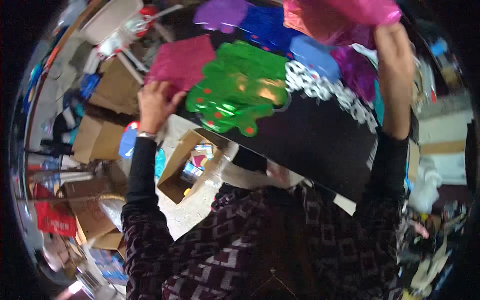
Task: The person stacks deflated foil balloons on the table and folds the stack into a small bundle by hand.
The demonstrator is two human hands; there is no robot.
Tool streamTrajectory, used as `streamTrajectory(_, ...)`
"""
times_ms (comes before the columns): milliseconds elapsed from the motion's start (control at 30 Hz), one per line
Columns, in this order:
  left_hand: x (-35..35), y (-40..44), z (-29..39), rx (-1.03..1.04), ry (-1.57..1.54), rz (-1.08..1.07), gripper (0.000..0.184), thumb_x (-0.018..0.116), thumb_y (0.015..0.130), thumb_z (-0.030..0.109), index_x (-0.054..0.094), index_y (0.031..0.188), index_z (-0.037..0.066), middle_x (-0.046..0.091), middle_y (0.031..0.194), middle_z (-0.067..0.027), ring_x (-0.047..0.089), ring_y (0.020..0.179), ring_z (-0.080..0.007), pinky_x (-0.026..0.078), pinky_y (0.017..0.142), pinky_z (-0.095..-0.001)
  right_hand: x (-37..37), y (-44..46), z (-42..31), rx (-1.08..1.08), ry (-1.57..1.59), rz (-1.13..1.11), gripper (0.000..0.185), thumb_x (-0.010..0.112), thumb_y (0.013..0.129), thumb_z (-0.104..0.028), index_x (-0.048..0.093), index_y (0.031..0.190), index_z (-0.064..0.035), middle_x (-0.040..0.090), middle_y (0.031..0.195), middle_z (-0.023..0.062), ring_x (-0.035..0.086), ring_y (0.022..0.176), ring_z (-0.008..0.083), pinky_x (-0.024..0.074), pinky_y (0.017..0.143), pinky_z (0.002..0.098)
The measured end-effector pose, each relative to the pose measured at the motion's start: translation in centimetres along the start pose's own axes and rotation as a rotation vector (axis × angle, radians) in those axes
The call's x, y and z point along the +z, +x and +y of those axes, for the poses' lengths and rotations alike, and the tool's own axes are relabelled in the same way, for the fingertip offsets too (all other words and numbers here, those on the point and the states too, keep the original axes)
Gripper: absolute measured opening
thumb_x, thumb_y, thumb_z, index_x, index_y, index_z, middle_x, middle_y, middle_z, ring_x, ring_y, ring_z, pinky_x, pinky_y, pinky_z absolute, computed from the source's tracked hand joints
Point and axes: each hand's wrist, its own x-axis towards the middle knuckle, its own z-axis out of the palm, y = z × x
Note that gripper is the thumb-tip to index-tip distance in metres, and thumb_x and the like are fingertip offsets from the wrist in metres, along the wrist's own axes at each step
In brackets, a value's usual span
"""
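My right hand (395,57) is raised at the upper right, its fingers closed on the edge of a shiny pink foil piece (345,17), which runs out of view at the top. My left hand (156,106) touches the near left corner of a flat dark-pink piece (182,62), with thumb and fingers apart. Beside that piece lies a glossy green foil piece (240,82) with a scalloped outline and red dots. Beyond them are a purple piece (220,14), a dark blue one (270,27), a lighter blue one (314,57) and a crumpled magenta one (356,72).
A string of white rings (325,89) lies across the black table (305,135). An open cardboard box (175,172) with small packets stands at the near table edge. More boxes (95,137) crowd the left, and a white plastic bag (425,185) lies at the right.
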Motion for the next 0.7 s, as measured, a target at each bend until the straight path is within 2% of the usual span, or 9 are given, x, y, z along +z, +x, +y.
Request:
streamTrajectory(33, 0.2, 0.3, -0.2, 0.035, 0.046, 0.032, 0.048, 0.068, 0.088, 0.061, 0.071, 0.105, 0.017, 0.065, 0.101, -0.0073, 0.062, 0.092, -0.0292, 0.043, 0.079, -0.0459, -1.4, -3.8, -1.4, 0.015, -0.091, -0.205, 0.022, 0.059, 0.101, -0.012, 0.067, 0.119, -0.0050, 0.068, 0.102, 0.0066, 0.057, 0.080, 0.0173, 0.0439, 0.071, 0.0289)
streamTrajectory(67, 0.2, 0.2, 0.1, 0.044, 0.110, 0.083, 0.046, 0.068, 0.088, 0.062, 0.072, 0.106, 0.019, 0.065, 0.101, -0.0062, 0.062, 0.095, -0.0297, 0.044, 0.081, -0.0461, -2.1, -7.5, -1.4, 0.050, -0.222, -0.336, 0.016, 0.060, 0.103, -0.012, 0.066, 0.116, -0.0039, 0.069, 0.109, 0.0042, 0.061, 0.090, 0.0156, 0.0472, 0.083, 0.0288)
streamTrajectory(100, 0.0, 0.3, 0.2, 0.063, 0.132, 0.069, 0.047, 0.068, 0.088, 0.062, 0.072, 0.106, 0.019, 0.064, 0.103, -0.0062, 0.061, 0.097, -0.0300, 0.044, 0.081, -0.0463, -1.9, -10.8, -1.0, -0.123, -0.240, -0.356, 0.030, 0.068, 0.093, -0.006, 0.067, 0.122, -0.0084, 0.069, 0.107, 0.0061, 0.063, 0.089, 0.0224, 0.0493, 0.077, 0.0337)
streamTrajectory(133, -0.2, 0.4, 0.2, 0.077, 0.160, 0.062, 0.048, 0.068, 0.088, 0.063, 0.072, 0.107, 0.019, 0.064, 0.105, -0.0062, 0.060, 0.099, -0.0303, 0.044, 0.081, -0.0464, -2.2, -13.4, 0.0, -0.214, -0.140, -0.457, 0.033, 0.071, 0.088, -0.007, 0.066, 0.121, -0.0088, 0.071, 0.116, 0.0069, 0.066, 0.097, 0.0245, 0.0515, 0.086, 0.0368)
streamTrajectory(200, 0.0, 0.3, -0.6, 0.029, 0.226, 0.014, 0.050, 0.067, 0.087, 0.064, 0.072, 0.109, 0.019, 0.062, 0.111, -0.0066, 0.058, 0.103, -0.0313, 0.044, 0.082, -0.0468, -3.2, -18.7, 0.0, -0.132, -0.265, -0.582, 0.022, 0.066, 0.093, -0.006, 0.064, 0.114, -0.0102, 0.071, 0.124, 0.0061, 0.067, 0.108, 0.0277, 0.0514, 0.093, 0.0386)
streamTrajectory(367, -0.3, -0.4, -6.3, -0.100, 0.332, -0.041, 0.032, 0.063, 0.096, 0.023, 0.067, 0.127, 0.015, 0.059, 0.107, -0.0128, 0.060, 0.088, -0.0333, 0.050, 0.073, -0.0431, -5.1, -26.1, 1.4, -0.055, -0.395, -0.595, 0.029, 0.069, 0.086, -0.003, 0.062, 0.113, -0.0097, 0.071, 0.125, 0.0063, 0.066, 0.114, 0.0288, 0.0516, 0.095, 0.0390)
streamTrajectory(400, -1.4, -0.9, -5.4, -0.088, 0.321, -0.043, 0.032, 0.063, 0.096, 0.023, 0.067, 0.127, 0.015, 0.059, 0.107, -0.0128, 0.060, 0.088, -0.0333, 0.050, 0.073, -0.0431, -5.5, -26.7, 1.5, -0.025, -0.402, -0.621, 0.031, 0.070, 0.084, -0.002, 0.062, 0.113, -0.0095, 0.071, 0.126, 0.0065, 0.066, 0.116, 0.0285, 0.0519, 0.095, 0.0389)
streamTrajectory(467, -4.2, -2.1, -3.3, -0.150, -0.118, 0.189, 0.040, 0.060, 0.094, 0.007, 0.066, 0.132, 0.016, 0.062, 0.110, -0.0117, 0.062, 0.081, -0.0306, 0.052, 0.071, -0.0441, -6.1, -27.6, 1.8, 0.023, -0.412, -0.667, 0.035, 0.070, 0.081, 0.000, 0.061, 0.114, -0.0092, 0.070, 0.127, 0.0069, 0.065, 0.121, 0.0279, 0.0525, 0.096, 0.0387)
streamTrajectory(700, -7.6, -4.9, -0.9, -0.280, -0.082, 0.219, 0.052, 0.055, 0.092, -0.003, 0.063, 0.138, 0.017, 0.063, 0.114, -0.0111, 0.065, 0.090, -0.0294, 0.054, 0.076, -0.0404, -7.2, -28.5, 3.2, 0.167, -0.106, -0.647, 0.043, 0.070, 0.083, 0.000, 0.060, 0.124, -0.0082, 0.069, 0.129, 0.0088, 0.065, 0.121, 0.0285, 0.0517, 0.099, 0.0402)
